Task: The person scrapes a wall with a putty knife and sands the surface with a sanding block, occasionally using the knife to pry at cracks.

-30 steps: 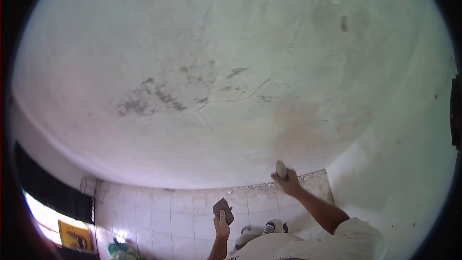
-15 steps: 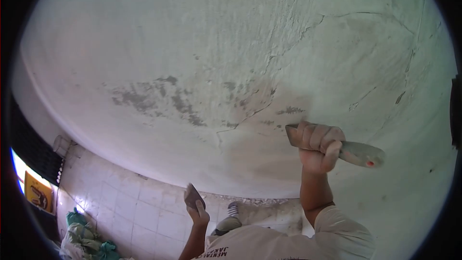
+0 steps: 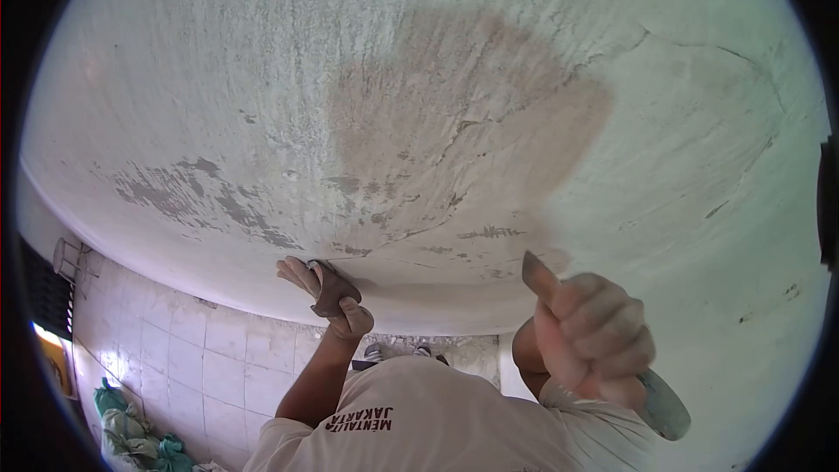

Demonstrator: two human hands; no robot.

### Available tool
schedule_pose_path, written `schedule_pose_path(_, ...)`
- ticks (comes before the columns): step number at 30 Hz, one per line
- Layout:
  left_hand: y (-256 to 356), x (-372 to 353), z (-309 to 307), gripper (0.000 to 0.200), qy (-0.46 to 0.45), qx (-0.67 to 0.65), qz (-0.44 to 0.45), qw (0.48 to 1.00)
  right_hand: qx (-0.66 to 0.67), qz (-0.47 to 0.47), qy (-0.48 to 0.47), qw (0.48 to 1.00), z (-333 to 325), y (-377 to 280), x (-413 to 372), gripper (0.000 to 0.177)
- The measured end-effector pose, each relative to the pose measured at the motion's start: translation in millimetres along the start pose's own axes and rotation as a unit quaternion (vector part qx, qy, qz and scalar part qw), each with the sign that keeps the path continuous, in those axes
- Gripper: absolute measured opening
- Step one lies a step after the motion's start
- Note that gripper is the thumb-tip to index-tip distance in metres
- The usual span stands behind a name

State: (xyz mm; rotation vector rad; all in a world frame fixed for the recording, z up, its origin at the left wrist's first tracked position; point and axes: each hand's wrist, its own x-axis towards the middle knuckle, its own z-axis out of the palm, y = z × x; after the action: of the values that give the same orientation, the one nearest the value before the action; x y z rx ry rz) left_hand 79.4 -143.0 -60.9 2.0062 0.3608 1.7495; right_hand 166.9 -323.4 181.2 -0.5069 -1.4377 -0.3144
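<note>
My left hand is raised against the lower part of the plastered wall. It grips a bent brown sheet that looks like sandpaper, thumb on the near side and fingers reaching past it. On the right, my right hand is closed in a fist around a scraper. The blade points up and left toward the wall, apparently apart from it, and the pale handle end sticks out below the fist. Cracks and grey bare patches mark the wall.
Tiled floor runs along the wall's foot, with debris at the joint. Tied sacks lie at the lower left, near a dark shutter. My feet stand close to the wall.
My left hand has moved up and left, bringing the sheet to the wall. My right hand has dropped away from the wall with the scraper, now tilted more steeply. The view has shifted.
</note>
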Motion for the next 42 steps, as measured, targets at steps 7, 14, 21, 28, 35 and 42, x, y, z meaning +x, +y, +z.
schedule_pose_path(7,-25.6,-38.4,1.5,0.043,-0.027,-0.061,-0.027,0.997,0.030,-0.015,0.012,0.999,-7.3,21.8,-7.4,0.042)
schedule_pose_path(14,-22.3,-40.9,4.1,0.048,-0.047,-0.056,-0.031,0.997,0.056,-0.014,0.010,0.998,-12.5,24.4,-6.5,0.046)
schedule_pose_path(21,-22.4,-43.7,2.6,0.053,-0.048,-0.046,-0.035,0.997,0.029,-0.007,0.002,1.000,-9.3,23.4,-6.4,0.038)
schedule_pose_path(28,-23.5,-44.9,-3.2,0.058,-0.053,-0.035,-0.037,0.997,0.052,-0.028,0.029,0.998,-11.3,26.1,-9.7,0.027)
schedule_pose_path(35,-25.4,-47.0,-6.2,0.063,-0.057,-0.028,-0.066,0.996,0.043,-0.017,0.043,0.998,-13.9,24.3,-18.3,0.025)
schedule_pose_path(42,-4.0,-5.8,-9.2,0.059,-0.047,0.055,0.009,0.997,0.006,-0.024,0.018,1.000,-6.0,26.3,-19.6,0.025)
